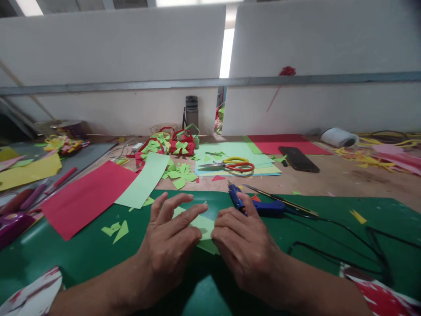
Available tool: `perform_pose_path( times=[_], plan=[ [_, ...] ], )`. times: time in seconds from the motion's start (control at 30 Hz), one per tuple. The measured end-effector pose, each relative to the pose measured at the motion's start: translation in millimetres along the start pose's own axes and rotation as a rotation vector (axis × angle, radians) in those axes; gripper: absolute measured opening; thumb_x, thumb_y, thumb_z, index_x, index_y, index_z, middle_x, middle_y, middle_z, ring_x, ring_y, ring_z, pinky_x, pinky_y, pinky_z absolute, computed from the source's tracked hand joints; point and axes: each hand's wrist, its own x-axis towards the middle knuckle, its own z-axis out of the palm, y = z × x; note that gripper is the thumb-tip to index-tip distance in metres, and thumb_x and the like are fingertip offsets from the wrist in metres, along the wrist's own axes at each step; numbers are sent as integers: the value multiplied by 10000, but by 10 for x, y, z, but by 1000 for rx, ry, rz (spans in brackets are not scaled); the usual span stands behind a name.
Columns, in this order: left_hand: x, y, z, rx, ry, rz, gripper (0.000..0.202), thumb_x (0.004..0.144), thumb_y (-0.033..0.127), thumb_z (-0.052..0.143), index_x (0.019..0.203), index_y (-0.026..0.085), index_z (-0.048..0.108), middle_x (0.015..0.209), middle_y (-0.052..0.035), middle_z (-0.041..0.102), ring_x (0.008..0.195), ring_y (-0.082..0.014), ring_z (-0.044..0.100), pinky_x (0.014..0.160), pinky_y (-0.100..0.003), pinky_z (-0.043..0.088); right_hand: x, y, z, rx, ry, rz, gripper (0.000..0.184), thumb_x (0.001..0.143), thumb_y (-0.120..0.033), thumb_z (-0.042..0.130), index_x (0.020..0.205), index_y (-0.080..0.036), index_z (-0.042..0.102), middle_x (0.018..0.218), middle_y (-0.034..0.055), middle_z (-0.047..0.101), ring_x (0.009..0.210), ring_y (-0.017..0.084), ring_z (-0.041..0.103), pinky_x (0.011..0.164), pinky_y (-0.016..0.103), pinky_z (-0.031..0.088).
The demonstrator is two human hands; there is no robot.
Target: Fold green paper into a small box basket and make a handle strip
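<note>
A small light green paper piece (204, 228) lies on the dark green cutting mat (82, 250), between both my hands. My left hand (169, 245) rests on its left part, fingers stretched and partly spread, pressing it flat. My right hand (243, 241) has its fingers curled down onto the paper's right edge. A blue glue gun (253, 205) lies just beyond my right hand, its black cord (332, 237) trailing right across the mat.
Red paper (85, 197) and a light green strip (146, 180) lie at left. Scissors (235, 164) rest on stacked sheets behind, near red baskets with green cutouts (171, 147). A black phone (298, 159), a bottle (191, 112) and paper scraps lie further back.
</note>
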Motion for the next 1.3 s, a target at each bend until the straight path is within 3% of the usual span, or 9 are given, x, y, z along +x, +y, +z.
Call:
perform_pose_path(
  times=[0.17, 0.27, 0.33, 0.47, 0.73, 1.03, 1.17, 1.3],
  plan=[
    [51, -44, -43, 62, -29, -16, 162, 853, 85, 507, 823, 205, 612, 1159, -45, 645, 1121, -290, 481, 950, -528, 297, -12, 68, 24, 11, -7, 36, 216, 818, -38, 396, 760, -154, 569, 746, 45, 601, 746, 175, 543, 980, 519, 231],
    [79, -49, -140, 114, 62, 17, 203, 790, 81, 622, 968, 172, 589, 1070, -95, 652, 1014, -265, 523, 865, -457, 407, -1, 113, 18, 13, 3, 68, 209, 811, -42, 389, 777, -153, 563, 741, 48, 591, 729, 174, 543, 941, 481, 285],
    [79, -30, -203, 121, 123, 41, 220, 755, 89, 666, 943, 163, 580, 935, -69, 652, 887, -216, 551, 781, -375, 455, 5, 135, 17, 15, -2, 74, 202, 808, -48, 390, 795, -155, 561, 739, 48, 589, 730, 179, 546, 918, 464, 308],
    [31, 11, -235, 98, 80, 30, 94, 790, 105, 642, 838, 170, 593, 794, -20, 638, 725, -149, 562, 695, -303, 449, 1, 135, 31, 20, 4, 88, 209, 810, -37, 394, 808, -161, 562, 745, 43, 595, 738, 178, 549, 943, 471, 284],
    [-18, 13, -153, 45, 47, 32, 127, 792, 90, 637, 902, 136, 592, 810, -65, 648, 722, -163, 526, 648, -302, 446, 10, 70, 30, 67, 44, 88, 210, 822, -26, 407, 825, -160, 568, 755, 32, 610, 739, 166, 557, 944, 465, 276],
    [1, 19, -78, 28, 45, 20, 106, 805, 63, 587, 788, 167, 592, 770, -30, 650, 668, -149, 454, 606, -290, 409, 46, 18, 47, 55, 78, 57, 168, 862, -72, 432, 827, -150, 576, 754, 39, 631, 731, 157, 566, 915, 427, 324],
    [-40, -24, -72, 32, 23, 24, 140, 804, 29, 582, 816, 168, 583, 822, -21, 677, 674, -145, 460, 613, -282, 407, -32, 176, -165, -137, 24, -5, 125, 877, -175, 490, 929, -123, 591, 892, 102, 653, 851, 205, 578, 822, 369, 418],
    [-72, -50, -68, 55, 39, 39, 119, 804, 45, 586, 814, 164, 577, 826, -15, 681, 651, -133, 459, 601, -271, 403, -293, 573, -431, -538, -212, 171, 136, 818, -169, 545, 923, -152, 628, 923, 120, 668, 839, 269, 605, 743, 402, 455]
  ],
)
